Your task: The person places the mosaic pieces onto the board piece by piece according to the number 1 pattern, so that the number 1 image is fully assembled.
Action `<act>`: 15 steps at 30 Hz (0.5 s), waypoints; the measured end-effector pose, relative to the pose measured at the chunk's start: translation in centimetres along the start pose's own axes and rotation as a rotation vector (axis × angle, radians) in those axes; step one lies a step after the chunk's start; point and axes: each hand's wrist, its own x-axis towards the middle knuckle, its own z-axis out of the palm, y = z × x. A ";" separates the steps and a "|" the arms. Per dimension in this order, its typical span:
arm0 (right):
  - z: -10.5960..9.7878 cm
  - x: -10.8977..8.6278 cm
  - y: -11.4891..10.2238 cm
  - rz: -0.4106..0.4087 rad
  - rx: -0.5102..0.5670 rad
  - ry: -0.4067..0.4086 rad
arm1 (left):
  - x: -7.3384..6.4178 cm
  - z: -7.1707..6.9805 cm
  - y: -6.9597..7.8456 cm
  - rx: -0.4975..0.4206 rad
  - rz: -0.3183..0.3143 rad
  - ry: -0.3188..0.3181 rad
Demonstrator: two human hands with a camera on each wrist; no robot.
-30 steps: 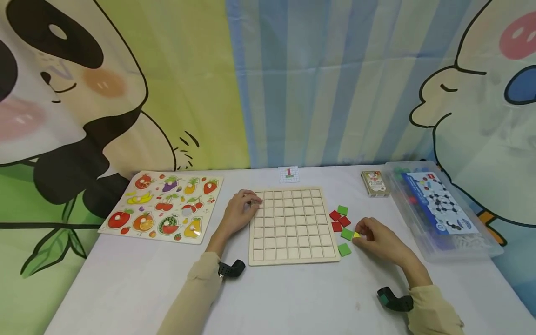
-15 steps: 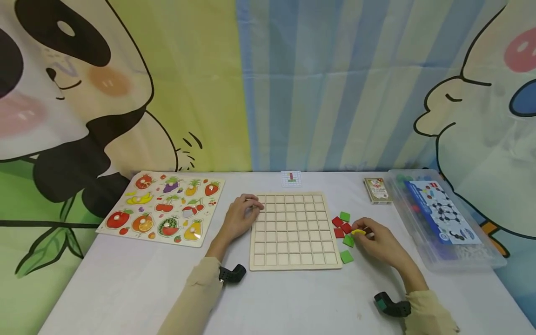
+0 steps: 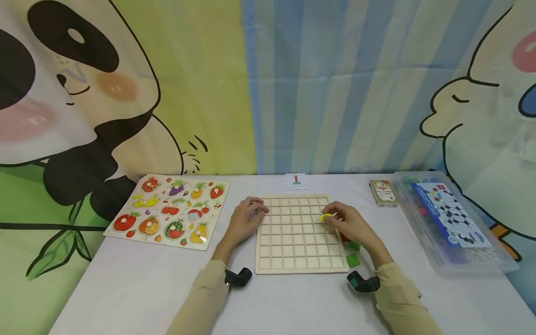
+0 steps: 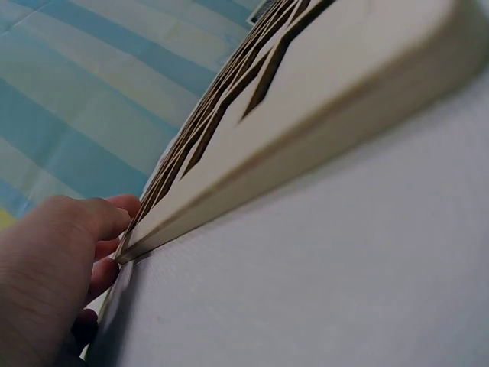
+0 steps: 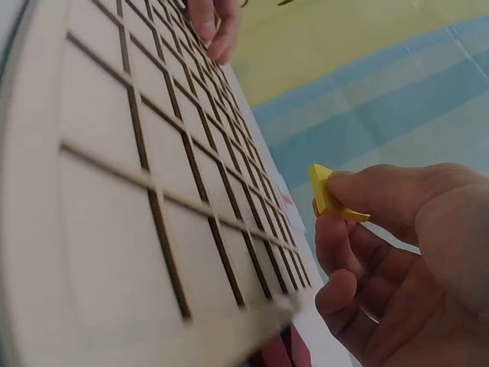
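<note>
My right hand (image 3: 349, 228) pinches a small yellow tile (image 5: 321, 191) between thumb and fingers, above the right columns of a wooden grid board (image 3: 293, 232). A second yellow edge juts out at an angle below the thumb in the right wrist view. At the board's upper left side lies my left hand (image 3: 244, 218), its relaxed fingers touching the rim. Green tiles (image 3: 352, 260) and a partly covered red tile (image 3: 345, 237) lie off the board's right edge, under and beside my right hand, which hides the others.
Behind the board lies a small card with a red and green pattern (image 3: 296, 181). A fruit puzzle board (image 3: 156, 211) is on the left. To the right are a small card box (image 3: 383, 193) and a clear plastic case (image 3: 427, 232). A printed curtain hangs behind the table.
My right hand has lifted the yellow tile from beside the green tiles and carried it left over the board's right side. My left hand stays at the rim. The head view has shifted slightly.
</note>
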 end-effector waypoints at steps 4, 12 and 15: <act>1.0 1.6 -1.0 -0.043 -0.002 -0.033 | 0.0 0.1 0.0 -0.006 0.004 0.010; 2.9 3.8 -1.9 -0.101 0.002 -0.093 | -0.1 0.2 0.1 -0.003 -0.002 0.006; 3.5 4.6 -2.3 -0.105 -0.010 -0.095 | 0.0 0.1 0.1 0.003 -0.008 0.002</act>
